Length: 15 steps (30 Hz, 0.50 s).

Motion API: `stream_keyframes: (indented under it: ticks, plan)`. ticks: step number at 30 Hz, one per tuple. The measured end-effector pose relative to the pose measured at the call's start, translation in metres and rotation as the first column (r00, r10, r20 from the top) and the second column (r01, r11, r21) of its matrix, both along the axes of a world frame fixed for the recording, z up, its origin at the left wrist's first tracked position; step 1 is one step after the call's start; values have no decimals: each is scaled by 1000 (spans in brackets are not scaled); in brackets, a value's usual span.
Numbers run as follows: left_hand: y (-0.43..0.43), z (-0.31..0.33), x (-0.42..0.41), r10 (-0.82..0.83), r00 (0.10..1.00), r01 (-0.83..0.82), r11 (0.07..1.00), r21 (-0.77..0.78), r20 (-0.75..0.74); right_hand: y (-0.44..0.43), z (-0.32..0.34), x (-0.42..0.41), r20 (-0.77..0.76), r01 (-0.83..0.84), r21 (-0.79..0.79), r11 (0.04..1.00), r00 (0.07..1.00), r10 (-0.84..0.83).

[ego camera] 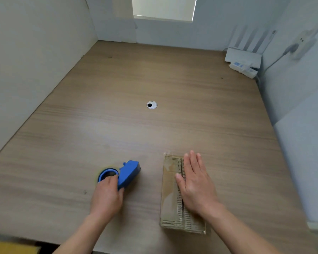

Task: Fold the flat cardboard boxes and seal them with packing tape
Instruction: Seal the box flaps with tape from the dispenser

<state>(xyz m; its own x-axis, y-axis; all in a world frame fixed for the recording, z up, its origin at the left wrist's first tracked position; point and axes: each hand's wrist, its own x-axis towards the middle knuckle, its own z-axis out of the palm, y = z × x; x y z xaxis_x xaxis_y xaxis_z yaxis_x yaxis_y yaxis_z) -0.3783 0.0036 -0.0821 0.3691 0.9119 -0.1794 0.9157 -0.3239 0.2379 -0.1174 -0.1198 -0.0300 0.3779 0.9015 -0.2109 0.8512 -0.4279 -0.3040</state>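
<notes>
A small brown cardboard box (170,195) lies on the wooden desk (136,125) near the front right, its top flaps closed with clear tape along the middle seam. My right hand (195,182) lies flat on the box's top with straight fingers. To the left, a blue tape dispenser (126,173) with a roll of clear tape rests on the desk. My left hand (107,195) grips it from the near side, fingers curled over the roll.
A round cable grommet (151,105) sits in the middle of the desk. A white router (243,55) and a power strip (243,69) occupy the far right corner. White walls enclose the desk on three sides. Something yellow (11,248) shows below the front left edge.
</notes>
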Motion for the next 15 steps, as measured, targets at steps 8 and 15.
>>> stream_keyframes:
  ticks: [8,15]
  plan:
    - [-33,80,119,52,742,128,968,-217,669,-1,-1,2,-106,23,58,998,994,-17]
    - [-44,49,154,343,757,65,808,-585,557,-5,-13,8,-315,140,212,967,947,-68]
